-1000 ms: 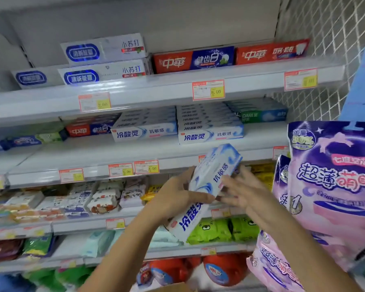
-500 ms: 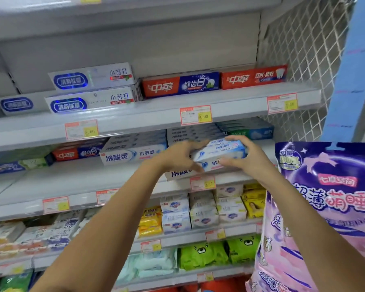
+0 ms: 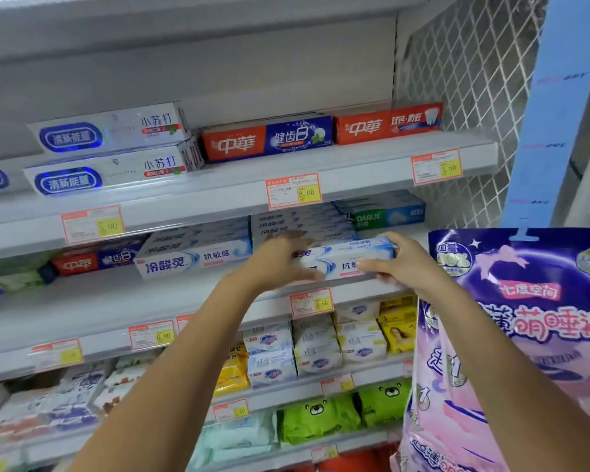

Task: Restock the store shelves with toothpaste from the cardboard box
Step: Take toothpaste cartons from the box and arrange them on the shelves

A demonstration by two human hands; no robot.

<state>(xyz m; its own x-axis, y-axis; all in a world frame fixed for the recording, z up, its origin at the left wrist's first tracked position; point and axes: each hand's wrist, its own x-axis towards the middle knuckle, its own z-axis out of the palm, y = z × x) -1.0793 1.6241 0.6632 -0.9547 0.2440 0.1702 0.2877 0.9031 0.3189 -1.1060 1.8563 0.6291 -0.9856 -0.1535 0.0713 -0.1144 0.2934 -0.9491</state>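
Note:
A white and blue toothpaste box [image 3: 351, 257] lies level and lengthwise at the front of the second shelf [image 3: 171, 301], against the right-hand stack of identical boxes [image 3: 304, 224]. My left hand [image 3: 276, 264] grips its left end, fingers over the top and thumb below; the hand is blurred. At the right end, my right hand [image 3: 406, 264] holds the box with the thumb on the front face and the fingers on top. A second stack of the same toothpaste [image 3: 195, 253] sits just to the left. The cardboard box is out of view.
The top shelf [image 3: 372, 172] carries red and white toothpaste boxes. Green Darlie boxes [image 3: 385, 214] sit right of the stacks. Purple and pink hanging packs [image 3: 525, 318] crowd my right forearm. Soap and wipes fill the lower shelves. A wire mesh panel [image 3: 464, 80] closes the right side.
The box went from tilted and below the shelf edge up to level on the second shelf. Both hands rose with it, and the view tilted upward.

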